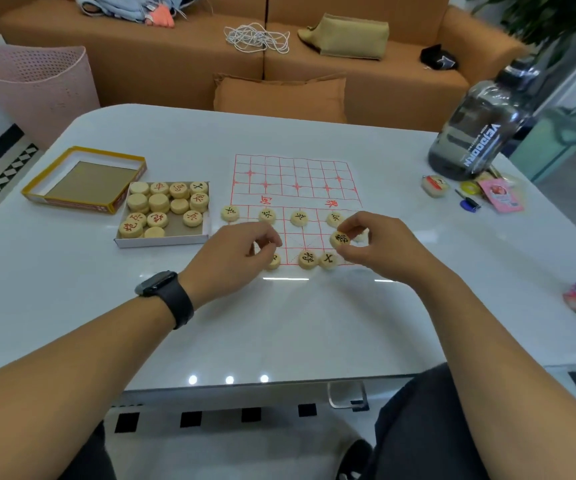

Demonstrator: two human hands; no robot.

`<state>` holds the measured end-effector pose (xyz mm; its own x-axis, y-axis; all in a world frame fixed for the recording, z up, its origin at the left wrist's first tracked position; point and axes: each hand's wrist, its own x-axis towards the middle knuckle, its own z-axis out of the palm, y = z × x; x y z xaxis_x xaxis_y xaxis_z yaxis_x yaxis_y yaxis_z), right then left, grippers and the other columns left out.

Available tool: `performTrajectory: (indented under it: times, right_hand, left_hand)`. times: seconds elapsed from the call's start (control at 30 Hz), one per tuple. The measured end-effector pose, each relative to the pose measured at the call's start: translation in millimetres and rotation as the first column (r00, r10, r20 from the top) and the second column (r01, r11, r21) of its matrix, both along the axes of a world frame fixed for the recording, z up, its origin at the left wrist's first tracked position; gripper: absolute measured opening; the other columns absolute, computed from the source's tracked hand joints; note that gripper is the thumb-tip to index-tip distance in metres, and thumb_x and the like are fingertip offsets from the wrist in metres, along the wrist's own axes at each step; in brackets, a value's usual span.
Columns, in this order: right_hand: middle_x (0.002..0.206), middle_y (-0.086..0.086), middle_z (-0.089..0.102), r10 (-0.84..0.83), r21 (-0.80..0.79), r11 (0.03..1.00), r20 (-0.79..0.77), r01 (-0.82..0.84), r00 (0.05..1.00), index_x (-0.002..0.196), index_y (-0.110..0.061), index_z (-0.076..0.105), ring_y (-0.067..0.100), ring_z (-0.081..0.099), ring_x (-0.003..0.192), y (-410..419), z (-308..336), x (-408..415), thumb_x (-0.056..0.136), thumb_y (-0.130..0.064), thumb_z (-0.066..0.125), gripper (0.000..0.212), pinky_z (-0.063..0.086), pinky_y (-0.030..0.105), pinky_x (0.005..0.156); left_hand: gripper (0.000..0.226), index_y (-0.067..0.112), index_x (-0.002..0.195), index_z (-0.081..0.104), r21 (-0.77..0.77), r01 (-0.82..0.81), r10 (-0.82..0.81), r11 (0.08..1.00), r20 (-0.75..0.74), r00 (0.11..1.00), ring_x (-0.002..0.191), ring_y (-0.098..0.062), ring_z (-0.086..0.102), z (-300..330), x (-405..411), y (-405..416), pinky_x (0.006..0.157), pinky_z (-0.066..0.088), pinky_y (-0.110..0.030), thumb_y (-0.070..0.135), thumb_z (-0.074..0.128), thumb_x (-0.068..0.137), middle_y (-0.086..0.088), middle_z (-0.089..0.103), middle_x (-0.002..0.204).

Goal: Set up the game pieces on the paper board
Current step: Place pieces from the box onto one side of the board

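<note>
Our right hand (373, 237) pinches one round pale wooden disc with a black character (340, 238) between thumb and fingertips, held over the near right part of the white paper board with a red printed grid (293, 188). A second pale disc shows just behind those fingers, mostly hidden. Our left hand (241, 251) hovers with fingers curled over the near left part of the board, above a partly hidden disc (274, 260); we cannot tell whether it grasps that disc. A black smartwatch on a dark band (162, 289) sits on the left wrist.

On the board we count four black-lettered discs in a row (298, 218) across the middle, and two more discs side by side at the near edge (317, 259), between our hands.

Left of the board lies a shallow white cardboard tray (162, 241) holding about thirteen smooth round wooden discs (162, 209), several with red characters, some blank side up, a few stacked. Just beyond it on the far left rests one yellow-rimmed box lid (85, 178) with a brown inside.

All lie on a glossy white table with rounded corners (279, 323). At the far right stands one large dark translucent plastic bottle (480, 126), with a pink card (499, 195) and a blue pen (468, 202) near it.
</note>
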<state>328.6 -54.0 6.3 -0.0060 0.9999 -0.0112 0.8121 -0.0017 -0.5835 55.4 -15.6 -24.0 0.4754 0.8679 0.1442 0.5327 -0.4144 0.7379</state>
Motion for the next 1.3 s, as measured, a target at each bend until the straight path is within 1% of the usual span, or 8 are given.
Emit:
performTrajectory:
  times: [0.07, 0.2, 0.47, 0.67, 0.87, 1.0, 1.17, 1.3]
  right_hand:
    - [0.1, -0.023, 0.066, -0.031, -0.041, 0.999, 0.001, 0.031, 1.0, 0.105, -0.036, 0.065, -0.014, 0.058, 0.08, -2, -5, 4, 0.085, -0.042, 0.077, 0.024, 0.039, 0.013, 0.068]
    - [0.101, -0.021, 0.065, -0.068, -0.055, 0.996, 0.064, 0.072, 0.996, 0.105, -0.037, 0.065, 0.001, 0.061, 0.093, -2, -8, 5, 0.084, -0.049, 0.075, 0.027, 0.051, 0.022, 0.076]
    - [0.111, -0.01, 0.067, -0.107, -0.174, 0.973, 0.252, 0.154, 0.962, 0.117, -0.029, 0.066, 0.013, 0.063, 0.098, -4, -9, 26, 0.085, -0.042, 0.075, 0.036, 0.057, 0.038, 0.088]
    - [0.106, -0.01, 0.067, -0.07, -0.204, 0.971, 0.249, 0.123, 0.966, 0.11, -0.03, 0.067, 0.013, 0.064, 0.096, 0, -10, 16, 0.082, -0.041, 0.077, 0.032, 0.057, 0.038, 0.087]
    - [0.107, -0.011, 0.067, -0.041, -0.225, 0.968, 0.287, 0.108, 0.957, 0.113, -0.029, 0.068, 0.012, 0.062, 0.096, 2, -14, 6, 0.081, -0.044, 0.076, 0.036, 0.056, 0.034, 0.084]
    - [0.108, -0.011, 0.064, -0.037, -0.25, 0.961, 0.305, 0.118, 0.952, 0.12, -0.029, 0.066, 0.013, 0.061, 0.098, 3, -13, 4, 0.081, -0.046, 0.076, 0.043, 0.054, 0.032, 0.084]
    - [0.119, -0.01, 0.064, -0.039, -0.188, 0.976, 0.333, 0.107, 0.942, 0.13, -0.029, 0.061, 0.015, 0.059, 0.107, 0, -4, -1, 0.081, -0.051, 0.077, 0.056, 0.054, 0.037, 0.091]
    - [0.124, -0.008, 0.064, -0.01, -0.028, 0.999, 0.415, 0.024, 0.91, 0.129, -0.03, 0.062, 0.017, 0.057, 0.112, 5, -1, -28, 0.083, -0.057, 0.071, 0.055, 0.053, 0.041, 0.093]
  left_hand:
    - [0.013, 0.03, 0.101, 0.069, 0.005, 0.044, -0.044, 0.999, -0.002, 0.999, 0.077, -0.009, 0.058, -1, 14, -5, 0.07, 0.048, -0.022, 0.025, 0.057, 0.099, 0.021, 0.065, 0.089]
    - [0.014, 0.029, 0.101, 0.07, 0.064, 0.086, -0.084, 0.994, -0.036, 0.996, 0.084, -0.007, 0.059, 1, 38, -10, 0.075, 0.051, -0.03, 0.027, 0.056, 0.099, 0.019, 0.065, 0.092]
    - [0.015, 0.03, 0.101, 0.069, 0.109, 0.097, -0.084, 0.989, -0.119, 0.989, 0.085, -0.007, 0.058, -9, 34, -11, 0.074, 0.052, -0.032, 0.029, 0.054, 0.099, 0.018, 0.065, 0.093]
    - [0.014, 0.03, 0.099, 0.069, 0.125, 0.075, -0.061, 0.989, -0.112, 0.992, 0.086, -0.008, 0.058, -7, 28, -8, 0.076, 0.051, -0.034, 0.025, 0.056, 0.098, 0.018, 0.065, 0.092]
    - [0.015, 0.03, 0.099, 0.07, 0.123, 0.063, -0.049, 0.99, -0.112, 0.992, 0.087, -0.01, 0.059, -8, 25, -5, 0.077, 0.052, -0.037, 0.025, 0.056, 0.097, 0.018, 0.066, 0.092]
    - [0.015, 0.03, 0.098, 0.07, 0.123, 0.06, -0.045, 0.991, -0.12, 0.992, 0.087, -0.008, 0.058, -8, 24, -4, 0.075, 0.051, -0.034, 0.024, 0.056, 0.097, 0.02, 0.064, 0.089]
    - [0.014, 0.031, 0.098, 0.07, 0.097, 0.066, -0.051, 0.993, -0.147, 0.988, 0.085, -0.006, 0.058, -8, 21, -3, 0.075, 0.051, -0.031, 0.027, 0.056, 0.096, 0.021, 0.063, 0.089]
    - [0.01, 0.034, 0.093, 0.068, 0.066, 0.042, -0.03, 0.997, -0.174, 0.984, 0.079, -0.002, 0.059, -2, 16, -5, 0.068, 0.049, -0.027, 0.033, 0.058, 0.094, 0.021, 0.066, 0.087]
